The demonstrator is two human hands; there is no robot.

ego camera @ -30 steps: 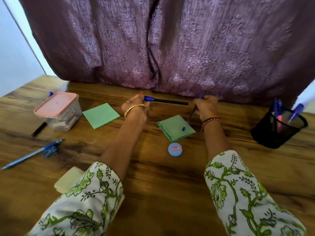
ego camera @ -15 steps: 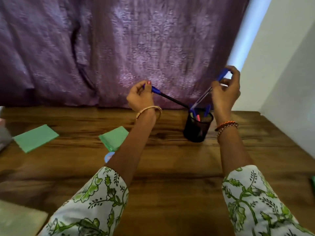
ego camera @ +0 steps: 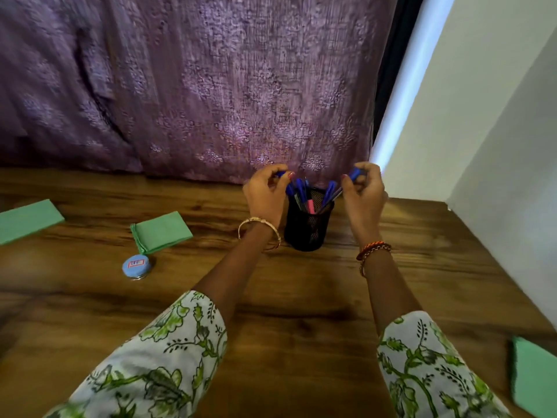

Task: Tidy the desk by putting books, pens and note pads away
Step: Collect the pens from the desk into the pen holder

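Observation:
A black mesh pen holder (ego camera: 307,229) stands at the back of the wooden desk (ego camera: 301,297) with several blue pens and a pink one inside. My left hand (ego camera: 265,194) pinches the blue cap end of a black pen (ego camera: 290,188) at the holder's left rim, its tip down inside. My right hand (ego camera: 364,191) pinches the blue top of a clear pen (ego camera: 351,176) at the right rim, its tip also inside the holder. Green note pads lie at the far left (ego camera: 27,220), left of the holder (ego camera: 161,232) and at the right edge (ego camera: 535,378).
A small round tin with a blue lid (ego camera: 136,266) sits in front of the middle green pad. A purple curtain (ego camera: 196,86) hangs behind the desk, and a white wall (ego camera: 497,146) borders the right side.
Both hands lifted the two pens from the desk, carried them right, and have now lowered them so the tips sit inside the mesh holder. The camera view swung right.

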